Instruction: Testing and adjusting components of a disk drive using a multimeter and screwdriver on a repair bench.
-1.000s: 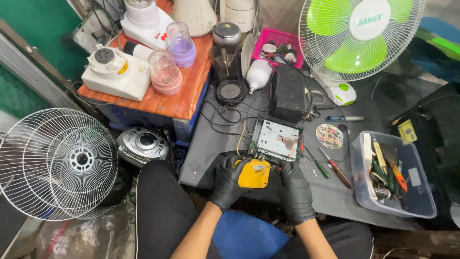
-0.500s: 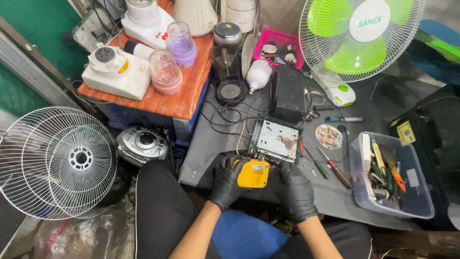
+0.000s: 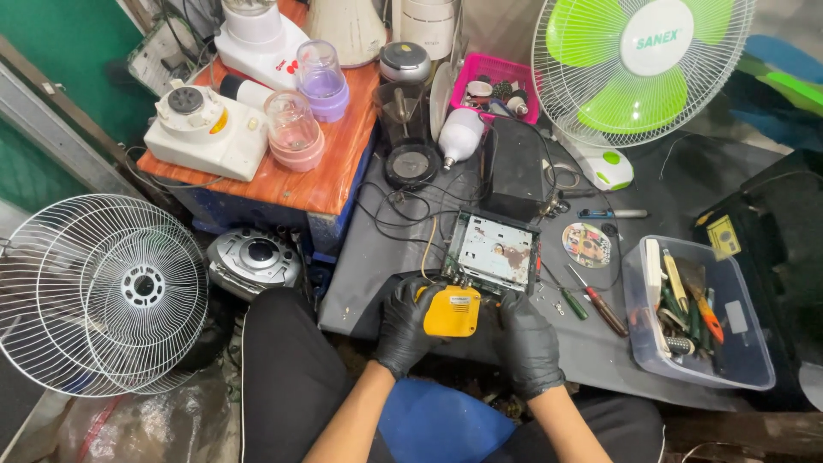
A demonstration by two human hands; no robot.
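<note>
Resting at the near edge of a dark grey work table (image 3: 377,257), a small yellow device (image 3: 453,311) is gripped from both sides by two hands in black gloves. The left hand (image 3: 403,326) is wrapped around its left side, fingers closed on the casing; the right hand (image 3: 530,343) is placed at its right side, at about 3 o'clock, with fingers curled against the device and against the lower edge of an opened metal chassis (image 3: 493,255). Whether the right hand is clamped on the yellow device or on the chassis cannot be told.

The yellow device is seen as a rounded, boxy plastic body with a pale label on its top face. Its lower part and its sides are covered by the gloves, so its full shape cannot be made out. A yellow wire (image 3: 426,249) is seen rising from near it at 11 o'clock.

The chassis lies just beyond the device at 12 o'clock, touching or nearly touching it; a pale plate with brownish marks is shown on its top. Its near edge is hidden behind the device and the right fingers.

At 3 o'clock from the chassis, two screwdrivers (image 3: 591,300) and a printed disc (image 3: 587,245) are laid on the table, and further right a clear plastic bin (image 3: 686,373) of tools is set. A green-bladed fan (image 3: 639,64) is cut off by the top edge at 1 o'clock. A bare wire fan guard (image 3: 99,296) is leaned at 9 o'clock, beside the person's dark-clothed knee.
</note>
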